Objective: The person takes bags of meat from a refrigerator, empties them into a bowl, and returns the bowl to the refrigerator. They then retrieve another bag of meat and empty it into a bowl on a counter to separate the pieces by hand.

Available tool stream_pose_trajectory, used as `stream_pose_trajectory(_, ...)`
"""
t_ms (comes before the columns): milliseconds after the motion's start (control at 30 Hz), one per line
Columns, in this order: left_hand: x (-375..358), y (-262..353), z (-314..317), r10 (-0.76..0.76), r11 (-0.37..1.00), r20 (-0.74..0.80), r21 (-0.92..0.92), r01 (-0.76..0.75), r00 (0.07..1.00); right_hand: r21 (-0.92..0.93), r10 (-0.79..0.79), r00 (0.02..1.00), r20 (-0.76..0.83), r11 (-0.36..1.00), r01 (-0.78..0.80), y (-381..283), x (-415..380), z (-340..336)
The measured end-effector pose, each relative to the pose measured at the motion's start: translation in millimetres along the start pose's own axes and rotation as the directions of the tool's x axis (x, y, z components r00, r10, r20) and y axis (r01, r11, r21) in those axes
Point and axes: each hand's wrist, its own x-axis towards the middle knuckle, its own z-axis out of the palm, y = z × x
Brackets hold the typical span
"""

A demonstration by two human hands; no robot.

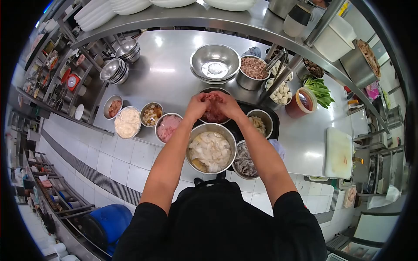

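Bench (170,65), steel, fills mid-view; clock is read from the meat bowl (214,88) on it. Overhead shelf (187,19) crosses 12, white dishware (96,15) stacked on it around 11. Blue barrel (115,222) down at 7 to 8. Cutting board (338,150), whitish, between 3 and 4, well out. Colanders (200,65) nested at 12, just beyond the meat bowl. Pale slices bowl (233,150) at 6, just beside it on the person's side. Meat bowl itself: steel, raw meat in it. Ground meat pot (250,82) at 1 to 2. Red tub (293,104) at 3, leafy greens (320,91) just past it. Grey strips bowl (237,173) at 5, partly hidden by an arm. Pale paste bowl (126,138) between 8 and 9, pink mince bowl (170,114) nearer, at 8. White lumps pot (272,103) just short of 3. Yellowish pieces bowl (267,119) near 4. Brown bits bowl (153,104) at 9, small meat bowl (114,98) farther out, same bearing. Left hand (198,106) on the 9 side of the meat bowl, right hand (228,105) on the 3 side, nearly together, fingers of both curled onto red meat (214,97) between them. Fingertips hidden, can't tell how firm the pinch is.
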Motion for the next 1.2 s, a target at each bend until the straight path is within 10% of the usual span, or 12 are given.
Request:
stream_pose_trajectory(367,21.0,-7.6,3.2,0.152,0.964,-0.02,0.222,-0.143,0.988,-0.318,-0.183,0.983,-0.021,0.933,0.167,-42.8,-6.0,-20.8)
stream_pose_trajectory(800,14.5,18.8,14.2,0.016,1.0,-0.057,-0.023,-0.017,0.998,0.018,-0.042,0.996,-0.079,0.999,0.044,-31.4,23.3,-18.9)
stream_pose_trajectory(1000,12.8,24.3,-7.5,-0.016,0.936,0.029,0.352,0.005,0.999,-0.35,-0.042,0.999,0.003,0.936,0.041,-35.4,15.8,-27.0)
stream_pose_trajectory(1067,12.6,24.0,-21.7,-0.043,0.923,0.079,0.385,0.009,0.996,-0.764,0.067,0.994,0.088,0.645,0.024,-38.5,8.9,-32.2)
stream_pose_trajectory(1200,12.4,32.8,-38.6,-0.076,0.942,-0.05,0.323,0.088,0.996,-0.811,0.08,0.991,0.105,0.584,0.039,-71.4,-7.8,-10.0)
